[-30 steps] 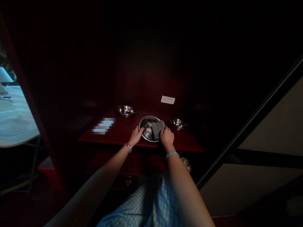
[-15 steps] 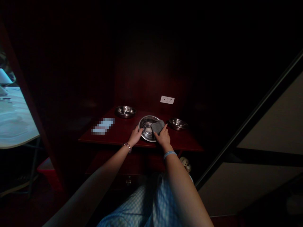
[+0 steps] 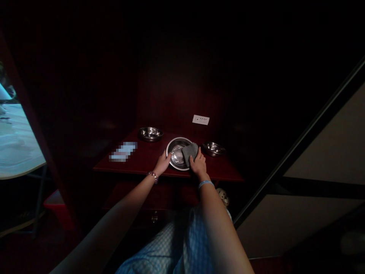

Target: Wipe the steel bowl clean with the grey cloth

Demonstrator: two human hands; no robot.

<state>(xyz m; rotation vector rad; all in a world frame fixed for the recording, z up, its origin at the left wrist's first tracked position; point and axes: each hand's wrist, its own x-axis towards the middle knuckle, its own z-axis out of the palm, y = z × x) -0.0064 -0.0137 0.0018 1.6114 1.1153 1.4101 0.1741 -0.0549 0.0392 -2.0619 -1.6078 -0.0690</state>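
A round steel plate [image 3: 176, 154] lies near the front of a dark red wooden shelf [image 3: 142, 161]. My left hand [image 3: 162, 166] grips the plate's left rim, fingers curled on the edge. My right hand [image 3: 197, 165] presses a folded grey cloth [image 3: 189, 152] onto the plate's right side, fingers closed on it. A bead bracelet is on my left wrist, a pale blue band on my right.
A steel bowl [image 3: 150, 133] stands at the back left of the shelf and another steel bowl [image 3: 213, 148] at the right. A white socket plate [image 3: 200, 120] is on the dark back wall. A pale table [image 3: 17, 144] stands far left.
My right hand has slid the grey cloth a little across the plate's right side. My left hand stays on the rim.
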